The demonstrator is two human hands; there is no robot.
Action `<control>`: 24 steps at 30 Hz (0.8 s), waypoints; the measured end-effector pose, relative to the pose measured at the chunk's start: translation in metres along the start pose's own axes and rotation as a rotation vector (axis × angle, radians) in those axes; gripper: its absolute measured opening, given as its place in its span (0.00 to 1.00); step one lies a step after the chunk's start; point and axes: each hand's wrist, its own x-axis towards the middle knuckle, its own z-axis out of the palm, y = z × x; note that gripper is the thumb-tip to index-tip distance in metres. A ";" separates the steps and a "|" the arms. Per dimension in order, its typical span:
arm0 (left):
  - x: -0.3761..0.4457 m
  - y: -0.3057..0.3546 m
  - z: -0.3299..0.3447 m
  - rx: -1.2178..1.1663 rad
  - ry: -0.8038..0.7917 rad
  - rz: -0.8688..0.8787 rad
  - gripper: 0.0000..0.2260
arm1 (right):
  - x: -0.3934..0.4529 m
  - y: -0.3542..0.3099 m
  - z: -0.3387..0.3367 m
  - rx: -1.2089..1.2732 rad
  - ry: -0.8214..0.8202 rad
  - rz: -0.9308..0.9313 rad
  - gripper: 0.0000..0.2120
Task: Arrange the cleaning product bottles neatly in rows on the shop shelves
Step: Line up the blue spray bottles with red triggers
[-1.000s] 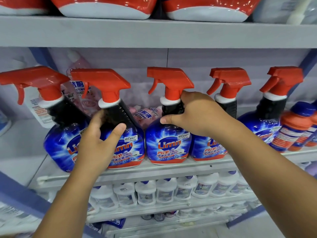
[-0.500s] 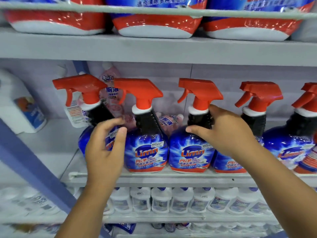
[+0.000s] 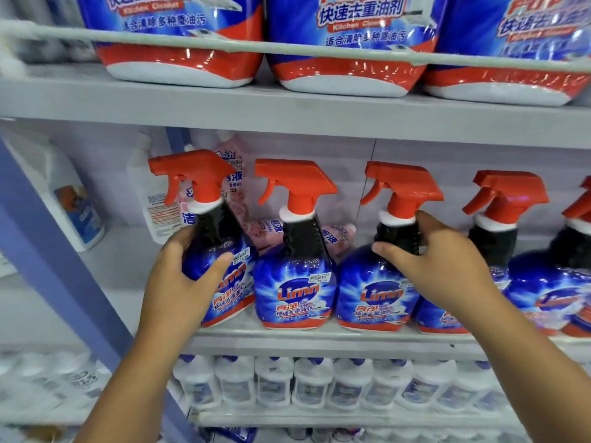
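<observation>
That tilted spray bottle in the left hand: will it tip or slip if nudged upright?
The tilted spray bottle looks top-heavy, narrow neck over a wide base, so it may rock. Its glossy label could be slippery. The left hand wraps its shoulder, which should steady it.

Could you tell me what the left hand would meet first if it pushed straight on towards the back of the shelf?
The left hand already grips the tilted leftmost spray bottle, so that bottle goes first. Behind it, the pink refill pouches look nearest in line, though depth is hard to judge here.
</observation>
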 end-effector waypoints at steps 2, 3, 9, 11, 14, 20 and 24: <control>0.003 -0.001 0.001 0.045 -0.012 0.011 0.25 | 0.004 -0.003 0.001 0.099 -0.003 0.014 0.15; 0.004 -0.002 0.001 0.062 -0.021 0.012 0.25 | 0.007 -0.004 0.002 0.145 -0.007 0.014 0.14; 0.003 -0.005 0.004 0.076 -0.027 0.012 0.26 | 0.053 0.011 0.015 0.324 -0.198 -0.017 0.24; 0.003 -0.005 0.004 0.072 -0.019 0.029 0.25 | 0.060 0.012 0.022 0.342 -0.177 0.018 0.28; 0.003 -0.007 0.004 0.071 -0.021 0.048 0.25 | 0.064 0.009 0.038 0.292 -0.011 0.055 0.29; 0.002 -0.007 0.006 0.059 -0.003 0.062 0.25 | 0.075 0.012 0.034 0.231 -0.043 0.111 0.28; 0.004 -0.009 0.006 0.067 -0.006 0.077 0.24 | 0.027 -0.004 0.035 0.117 0.122 0.223 0.29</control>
